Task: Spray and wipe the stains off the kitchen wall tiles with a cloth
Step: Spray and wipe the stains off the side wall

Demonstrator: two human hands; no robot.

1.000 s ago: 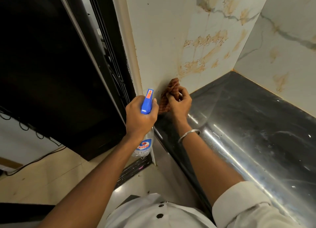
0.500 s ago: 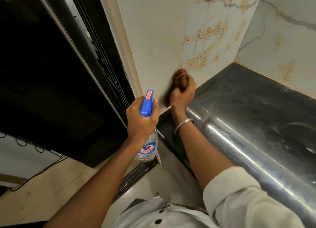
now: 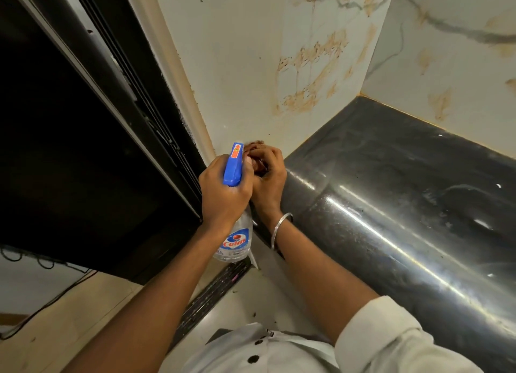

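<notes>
- The left grip (image 3: 223, 196) is curling round the neck of the spray bottle (image 3: 236, 242), with the bottle's blue head pointing toward the wall.
- The right grip (image 3: 269, 174) is bunching a reddish-brown cloth (image 3: 254, 144) in curled fingers and pressing it low against the wall tiles (image 3: 245, 65), just above the end of the dark counter (image 3: 391, 193).
- The cloth is lying mostly hidden behind both hands, with only its top edge showing.
- Orange-brown stains (image 3: 310, 68) are streaking the tiles above and to the right of the cloth, apart from it.
- A metal bangle (image 3: 280, 227) is sitting on the right wrist.
</notes>
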